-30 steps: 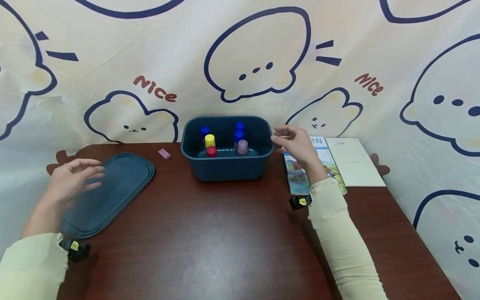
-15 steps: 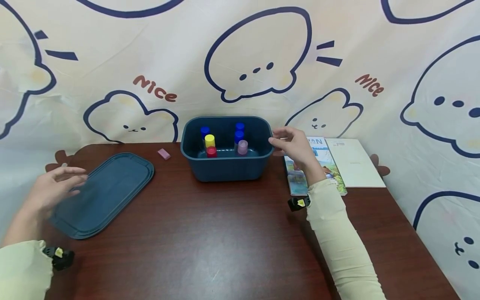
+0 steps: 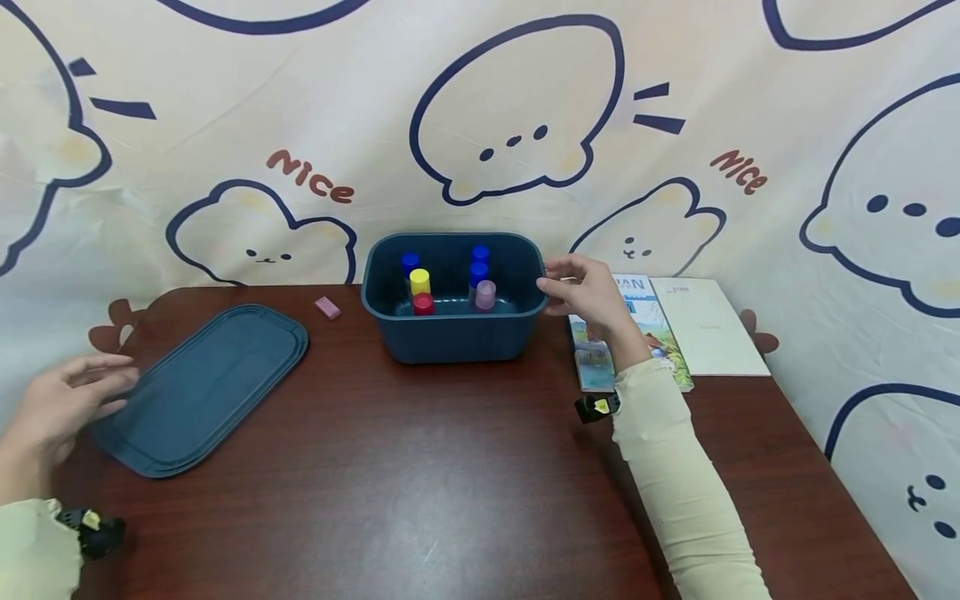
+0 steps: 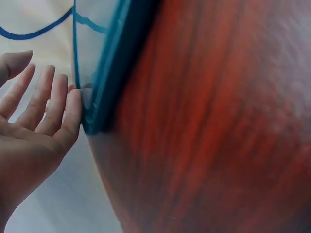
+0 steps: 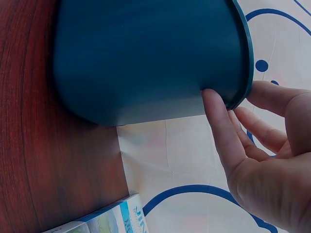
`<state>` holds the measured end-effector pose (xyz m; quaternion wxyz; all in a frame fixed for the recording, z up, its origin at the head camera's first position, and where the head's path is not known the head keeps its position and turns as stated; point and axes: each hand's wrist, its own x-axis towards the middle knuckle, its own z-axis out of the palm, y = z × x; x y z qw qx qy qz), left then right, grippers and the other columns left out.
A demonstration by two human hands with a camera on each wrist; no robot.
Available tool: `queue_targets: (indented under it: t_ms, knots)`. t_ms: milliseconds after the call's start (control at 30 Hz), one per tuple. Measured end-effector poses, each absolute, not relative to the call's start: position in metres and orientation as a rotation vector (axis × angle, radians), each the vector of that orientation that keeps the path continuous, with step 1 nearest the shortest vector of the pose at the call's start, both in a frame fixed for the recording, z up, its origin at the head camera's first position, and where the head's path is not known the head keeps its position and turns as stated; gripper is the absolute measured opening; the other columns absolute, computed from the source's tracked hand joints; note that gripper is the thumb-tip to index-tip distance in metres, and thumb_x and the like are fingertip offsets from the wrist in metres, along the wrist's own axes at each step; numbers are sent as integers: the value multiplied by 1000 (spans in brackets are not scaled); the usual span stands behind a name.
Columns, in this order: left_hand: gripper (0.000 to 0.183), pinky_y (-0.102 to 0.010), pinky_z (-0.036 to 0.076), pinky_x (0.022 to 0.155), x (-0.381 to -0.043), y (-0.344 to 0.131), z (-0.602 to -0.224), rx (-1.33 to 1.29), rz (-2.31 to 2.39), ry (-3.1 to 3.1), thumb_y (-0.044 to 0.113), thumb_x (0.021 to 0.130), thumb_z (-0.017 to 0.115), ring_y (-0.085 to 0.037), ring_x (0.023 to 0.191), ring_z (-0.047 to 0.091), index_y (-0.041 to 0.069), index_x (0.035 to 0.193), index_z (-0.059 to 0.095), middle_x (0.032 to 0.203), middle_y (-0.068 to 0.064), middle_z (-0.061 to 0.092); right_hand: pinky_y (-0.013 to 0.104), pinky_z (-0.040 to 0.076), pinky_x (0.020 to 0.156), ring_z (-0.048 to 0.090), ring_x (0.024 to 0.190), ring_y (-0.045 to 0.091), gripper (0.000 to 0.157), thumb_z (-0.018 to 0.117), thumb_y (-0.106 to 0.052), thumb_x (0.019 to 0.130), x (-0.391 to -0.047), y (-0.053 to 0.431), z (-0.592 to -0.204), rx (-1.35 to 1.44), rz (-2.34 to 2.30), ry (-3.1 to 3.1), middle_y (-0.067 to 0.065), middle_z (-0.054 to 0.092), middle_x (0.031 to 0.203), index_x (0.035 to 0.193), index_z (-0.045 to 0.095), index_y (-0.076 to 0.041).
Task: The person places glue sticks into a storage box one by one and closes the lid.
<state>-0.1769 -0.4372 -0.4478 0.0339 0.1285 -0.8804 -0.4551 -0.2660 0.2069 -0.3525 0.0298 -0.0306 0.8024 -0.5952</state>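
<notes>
A dark blue plastic bin [image 3: 459, 340] stands at the back middle of the table. Inside are several upright bottles or tubes, including a yellow-capped one [image 3: 420, 282], a red-capped one [image 3: 423, 304] and a pale purple one [image 3: 485, 295]. My right hand [image 3: 588, 296] holds the bin's right rim, thumb over the edge and a fingertip against the outer wall [image 5: 146, 63]. The matching lid [image 3: 202, 392] lies flat at the left. My left hand [image 3: 63, 404] holds nothing; its fingers [image 4: 58, 104] are extended, with the little finger right at the lid's edge.
A small pink block [image 3: 327, 307] lies between the lid and the bin. Right of the bin lie a picture-covered book [image 3: 660, 333] and a pale booklet [image 3: 712, 325]. A patterned cloth [image 3: 300, 100] hangs close behind the brown table [image 3: 450, 483].
My left hand has moved left and down across the lid to its left edge. My right hand has come slightly closer onto the bin's rim. The bin and its contents stay in place.
</notes>
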Motion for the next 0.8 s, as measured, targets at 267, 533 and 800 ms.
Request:
queue_targets:
  t_ms: [267, 533, 800]
  knots:
    - [27, -35, 51, 81, -171, -443, -452, 601, -1202, -2726, 27, 107, 49, 16, 81, 37, 23, 134, 53, 99, 23, 47, 37, 61, 76, 72, 86, 23, 43, 71, -19, 97, -266, 207, -351, -130, -1824, 2463, 18, 60, 121, 135, 60, -2]
    - [49, -65, 41, 100, -180, -461, -472, 643, -1123, -2797, 22, 108, 45, -30, 106, 56, -5, 149, 40, 137, -35, 46, 37, 61, 78, 72, 85, 22, 43, 70, -18, 98, -267, 208, -350, -108, -1819, 2467, 18, 60, 121, 136, 60, -1]
    - [46, -63, 48, 86, -183, -473, -487, 571, -1063, -2904, 5, 104, 52, -54, 111, 51, -15, 144, 40, 141, -42, 40, 37, 61, 77, 72, 86, 23, 43, 71, -18, 97, -266, 207, -350, -110, -1813, 2468, 18, 60, 121, 136, 60, -2]
